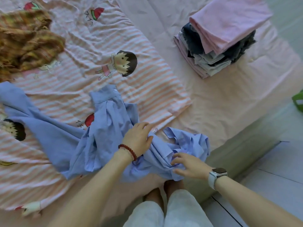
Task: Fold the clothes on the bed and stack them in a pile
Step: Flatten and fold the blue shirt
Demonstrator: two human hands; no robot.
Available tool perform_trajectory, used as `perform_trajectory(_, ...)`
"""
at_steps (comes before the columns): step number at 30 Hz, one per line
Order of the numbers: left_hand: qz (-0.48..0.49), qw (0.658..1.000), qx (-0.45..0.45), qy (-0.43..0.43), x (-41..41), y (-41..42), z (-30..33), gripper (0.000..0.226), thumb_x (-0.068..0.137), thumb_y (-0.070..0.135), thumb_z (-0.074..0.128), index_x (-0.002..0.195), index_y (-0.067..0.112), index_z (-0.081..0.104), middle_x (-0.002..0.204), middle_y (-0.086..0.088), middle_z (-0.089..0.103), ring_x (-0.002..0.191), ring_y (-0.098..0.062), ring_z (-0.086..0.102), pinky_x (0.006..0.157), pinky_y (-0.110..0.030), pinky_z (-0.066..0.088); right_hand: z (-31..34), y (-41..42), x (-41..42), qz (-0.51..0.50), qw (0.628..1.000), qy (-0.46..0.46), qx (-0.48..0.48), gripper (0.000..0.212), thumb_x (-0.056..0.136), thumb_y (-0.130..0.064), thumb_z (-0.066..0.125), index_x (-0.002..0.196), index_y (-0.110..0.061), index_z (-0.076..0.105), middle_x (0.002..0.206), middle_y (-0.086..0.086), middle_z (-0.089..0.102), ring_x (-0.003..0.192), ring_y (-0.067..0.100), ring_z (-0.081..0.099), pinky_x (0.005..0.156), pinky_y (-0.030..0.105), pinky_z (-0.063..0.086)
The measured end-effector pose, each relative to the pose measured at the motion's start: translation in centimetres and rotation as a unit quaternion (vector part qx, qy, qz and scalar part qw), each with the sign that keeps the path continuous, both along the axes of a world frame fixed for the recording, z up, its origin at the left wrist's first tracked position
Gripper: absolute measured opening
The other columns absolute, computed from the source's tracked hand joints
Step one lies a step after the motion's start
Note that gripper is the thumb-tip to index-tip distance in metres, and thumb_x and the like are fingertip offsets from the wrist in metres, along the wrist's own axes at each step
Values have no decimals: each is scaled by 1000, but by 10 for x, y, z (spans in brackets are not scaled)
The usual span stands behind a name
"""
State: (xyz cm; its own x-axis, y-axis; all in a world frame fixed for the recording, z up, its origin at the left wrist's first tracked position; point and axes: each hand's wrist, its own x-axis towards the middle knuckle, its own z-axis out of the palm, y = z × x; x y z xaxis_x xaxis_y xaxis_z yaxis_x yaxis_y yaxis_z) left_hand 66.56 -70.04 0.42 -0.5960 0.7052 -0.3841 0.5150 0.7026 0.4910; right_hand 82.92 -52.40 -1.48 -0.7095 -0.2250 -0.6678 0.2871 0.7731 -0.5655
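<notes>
Shirt [105, 128] first: it's a light blue button-up, crumpled and spread across the near part of the bed [213, 112], with one sleeve trailing off to the left and the collar end bunched up by the bed's near edge. Both hands are on that bunched end. Left hand [139, 136], the one with the red bead bracelet [128, 150], sits on top of the fabric right in the middle of the shirt, thumb tucked into a fold so it looks like it's gripping a handful of cloth. Right hand [188, 166], with the watch [216, 174], is just beside it on the collar part, fingers spread and lightly curled onto the cloth; can't really tell if it's pinching anything or just pressing.

Shirt lies partly on a striped pink sheet [82, 63] with cartoon prints. Pile [218, 40] of folded stuff sits well apart at the far right, pink piece on top, darker and grey ones underneath. Brownish knit thing [24, 41] is heaped at the far left, unfolded.
</notes>
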Motion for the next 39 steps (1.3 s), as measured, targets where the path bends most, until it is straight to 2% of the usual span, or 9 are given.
perform_trajectory(4, -213, 954, -192, 85, -12, 20, -27, 62, 93, 38, 44, 147, 30, 13, 156, 1, 9, 144, -29, -6, 111, -60, -1, -8, -23, 4, -22, 999, -32, 29, 25, 93, -30, 44, 97, -23, 68, 117, -4, 56, 101, 18, 51, 82, 31, 44)
perform_trajectory(6, -261, 921, -278, 76, -11, 22, -36, 46, 93, 27, 42, 138, 26, 37, 142, -4, 39, 140, -30, 19, 107, -63, -10, -13, -26, 4, -89, 993, -21, 71, 19, 93, -28, 42, 89, -28, 61, 109, -1, 55, 94, 20, 50, 81, 34, 45)
perform_trajectory(8, -241, 926, -282, 72, -5, 14, -36, 31, 88, 15, 39, 113, 18, 58, 112, -1, 60, 115, -23, 50, 113, -54, -4, -20, -25, 7, -138, 984, 16, 107, 29, 91, -33, 47, 119, -26, 52, 127, -2, 50, 110, 18, 47, 87, 33, 42)
perform_trajectory(11, -95, 985, -119, 75, 13, -16, -25, 23, 83, 10, 45, 99, 10, 61, 92, -6, 64, 86, -28, 57, 87, -33, 33, -23, -23, 10, -123, 988, -2, 90, 68, 85, -42, 55, 144, -25, 25, 131, -2, 51, 120, 19, 44, 98, 34, 35)
perform_trajectory(16, 30, 998, -46, -25, 2, -38, 10, 6, 88, 10, 45, 89, 15, 49, 77, -12, 63, 62, -27, 48, 52, -32, 26, 9, -15, -19, -248, 968, 22, -16, 10, 92, -24, 53, 82, -22, 55, 70, -5, 57, 67, 17, 52, 64, 34, 39)
perform_trajectory(20, 90, 992, 76, -50, -46, 1, 58, 9, 88, 1, 48, 92, 6, 52, 75, -10, 56, 70, -29, 52, 55, -26, 32, 76, 23, -75, -329, 924, 193, 8, 11, 88, -7, 57, 96, -7, 64, 90, 14, 68, 80, 26, 58, 68, 38, 39)
perform_trajectory(27, 164, 928, 333, 28, -121, 86, 238, 28, 65, 15, 39, 88, 8, 55, 70, 7, 51, 64, -6, 46, 53, -10, 32, 250, 88, -165, -359, 848, 388, 23, 8, 90, -5, 55, 94, -3, 62, 82, 7, 59, 75, 18, 50, 60, 25, 34)
perform_trajectory(31, 175, 872, 436, 134, -145, 101, 339, 41, 68, 16, 41, 100, -4, 59, 84, -5, 56, 78, -18, 51, 63, -25, 36, 346, 91, -192, -354, 787, 505, 18, 11, 90, -6, 56, 94, 2, 62, 83, 11, 60, 77, 21, 52, 66, 32, 37)
perform_trajectory(39, 157, 773, 537, 298, -143, 75, 422, 13, 83, 0, 55, 95, -4, 56, 82, -6, 56, 71, -21, 49, 59, -19, 32, 439, 67, -200, -332, 685, 648, -13, 9, 88, -11, 61, 95, -7, 62, 76, 0, 59, 62, 7, 50, 59, 12, 39)
